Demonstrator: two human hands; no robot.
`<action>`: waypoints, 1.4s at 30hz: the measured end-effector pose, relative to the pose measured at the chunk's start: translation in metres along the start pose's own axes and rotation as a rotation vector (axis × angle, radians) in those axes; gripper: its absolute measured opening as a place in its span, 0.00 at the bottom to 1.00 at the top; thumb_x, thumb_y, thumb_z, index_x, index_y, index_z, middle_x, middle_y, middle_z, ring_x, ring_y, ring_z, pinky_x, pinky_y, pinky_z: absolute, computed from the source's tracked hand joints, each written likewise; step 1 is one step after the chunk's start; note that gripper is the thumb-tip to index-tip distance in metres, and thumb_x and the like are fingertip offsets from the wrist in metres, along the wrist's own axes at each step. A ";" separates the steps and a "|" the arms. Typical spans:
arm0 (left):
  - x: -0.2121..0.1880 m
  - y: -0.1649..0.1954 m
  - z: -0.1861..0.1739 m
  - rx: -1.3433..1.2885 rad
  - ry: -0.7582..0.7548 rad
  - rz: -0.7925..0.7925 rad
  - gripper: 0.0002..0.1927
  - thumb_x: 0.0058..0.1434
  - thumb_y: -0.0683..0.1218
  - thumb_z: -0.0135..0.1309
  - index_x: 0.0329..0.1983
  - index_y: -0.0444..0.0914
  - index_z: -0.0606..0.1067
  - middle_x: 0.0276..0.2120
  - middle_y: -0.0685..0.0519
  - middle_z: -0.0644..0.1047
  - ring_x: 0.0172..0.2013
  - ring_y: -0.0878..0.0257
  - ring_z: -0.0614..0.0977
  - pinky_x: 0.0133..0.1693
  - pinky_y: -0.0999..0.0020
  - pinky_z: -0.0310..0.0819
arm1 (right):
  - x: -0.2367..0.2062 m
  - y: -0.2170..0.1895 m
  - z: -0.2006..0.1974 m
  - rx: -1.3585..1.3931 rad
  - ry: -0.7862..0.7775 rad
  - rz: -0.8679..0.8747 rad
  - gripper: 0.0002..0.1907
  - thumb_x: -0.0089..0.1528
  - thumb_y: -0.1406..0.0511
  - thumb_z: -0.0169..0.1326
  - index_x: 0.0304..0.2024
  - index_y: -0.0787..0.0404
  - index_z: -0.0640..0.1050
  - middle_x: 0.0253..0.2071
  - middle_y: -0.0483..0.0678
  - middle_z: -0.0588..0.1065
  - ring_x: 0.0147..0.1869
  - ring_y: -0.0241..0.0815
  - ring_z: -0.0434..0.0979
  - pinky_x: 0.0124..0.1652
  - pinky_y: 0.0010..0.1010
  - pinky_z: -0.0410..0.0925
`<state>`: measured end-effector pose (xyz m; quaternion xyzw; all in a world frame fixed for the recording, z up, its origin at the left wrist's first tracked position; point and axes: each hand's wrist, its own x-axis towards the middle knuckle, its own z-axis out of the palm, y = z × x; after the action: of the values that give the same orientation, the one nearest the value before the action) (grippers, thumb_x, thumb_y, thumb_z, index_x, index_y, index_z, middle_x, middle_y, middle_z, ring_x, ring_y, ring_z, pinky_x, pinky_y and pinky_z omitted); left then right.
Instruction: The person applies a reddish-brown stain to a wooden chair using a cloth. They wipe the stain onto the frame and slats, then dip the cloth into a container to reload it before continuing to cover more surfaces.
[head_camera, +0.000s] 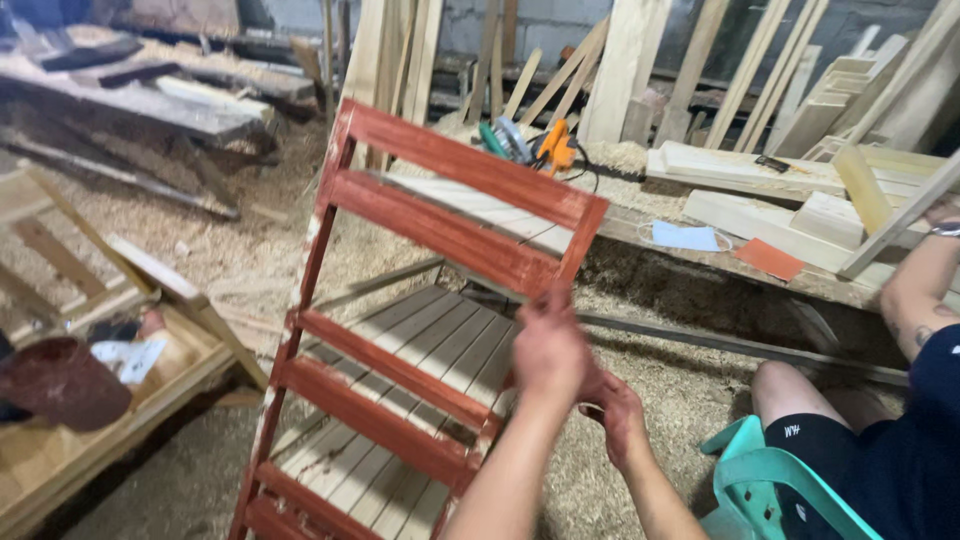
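Both hands at the near right post of a red-stained rack.
The left hand curls against the post; the right hand, just behind, looks closed, contents hidden and blurred. Brace the tilted rack firmly; sawdust floor gives poor footing.
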<state>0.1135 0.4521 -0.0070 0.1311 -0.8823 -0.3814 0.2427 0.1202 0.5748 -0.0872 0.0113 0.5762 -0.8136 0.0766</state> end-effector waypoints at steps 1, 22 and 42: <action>0.004 0.009 0.009 0.023 -0.073 -0.017 0.28 0.70 0.47 0.42 0.73 0.58 0.61 0.49 0.32 0.72 0.41 0.33 0.81 0.39 0.40 0.78 | -0.001 0.001 0.000 0.034 0.015 0.017 0.16 0.69 0.56 0.50 0.49 0.61 0.77 0.40 0.49 0.81 0.42 0.44 0.81 0.45 0.41 0.75; -0.125 -0.138 0.046 -0.107 0.124 -0.227 0.24 0.67 0.49 0.47 0.66 0.50 0.70 0.59 0.34 0.67 0.44 0.34 0.80 0.44 0.42 0.77 | -0.052 0.097 -0.024 -0.082 0.047 0.150 0.22 0.68 0.56 0.48 0.58 0.62 0.77 0.46 0.51 0.82 0.44 0.41 0.79 0.44 0.33 0.70; -0.189 -0.212 0.073 0.031 0.385 -0.695 0.24 0.71 0.58 0.38 0.70 0.55 0.64 0.63 0.41 0.69 0.56 0.37 0.76 0.53 0.46 0.74 | 0.002 0.185 -0.065 -0.198 -0.314 0.385 0.23 0.66 0.56 0.48 0.59 0.61 0.77 0.47 0.52 0.83 0.43 0.41 0.81 0.44 0.34 0.71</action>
<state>0.2450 0.4330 -0.2683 0.4943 -0.7295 -0.3961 0.2581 0.1391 0.5755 -0.2820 -0.0131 0.6212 -0.7156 0.3192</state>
